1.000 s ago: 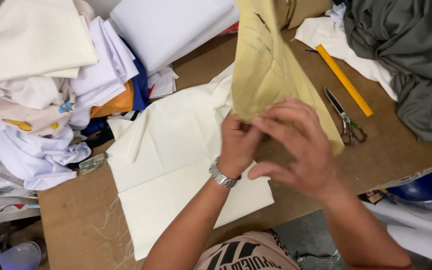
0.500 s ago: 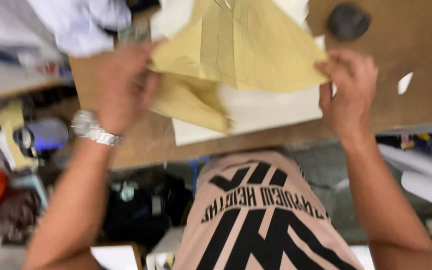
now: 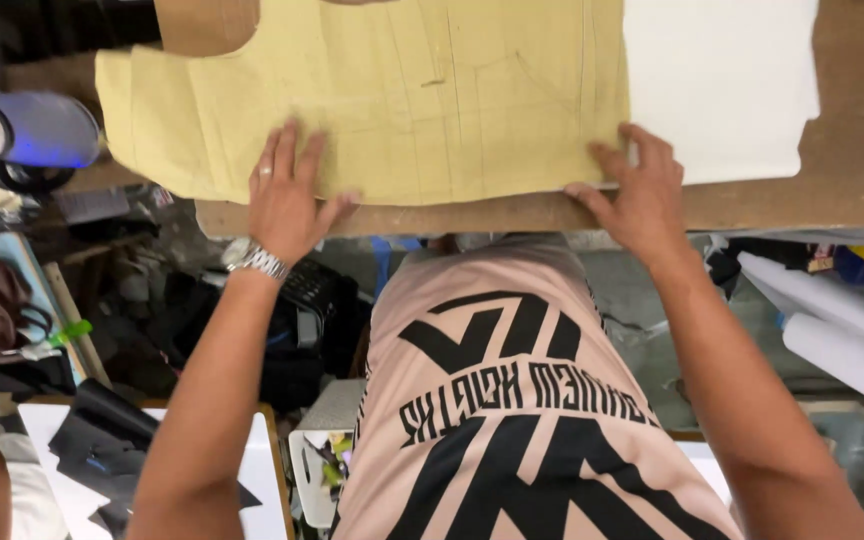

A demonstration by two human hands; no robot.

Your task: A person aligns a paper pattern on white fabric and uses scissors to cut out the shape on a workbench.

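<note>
A yellow paper pattern piece with pencil lines lies flat on the brown worktable, over a white fabric piece that shows at its right. My left hand presses flat on the pattern's lower left edge, fingers spread, a ring on one finger and a metal watch on the wrist. At the pattern's lower right corner, my right hand rests with its fingers on the pattern and the white fabric. Neither hand grips anything.
The table's front edge runs just below my hands. A blue-and-grey round object sits at the left. White paper rolls lie under the table at the right, with bags and clutter on the floor at the left.
The pattern was held up and folded in both hands; it now lies spread flat on the table. My view has tipped down toward my body and the table edge.
</note>
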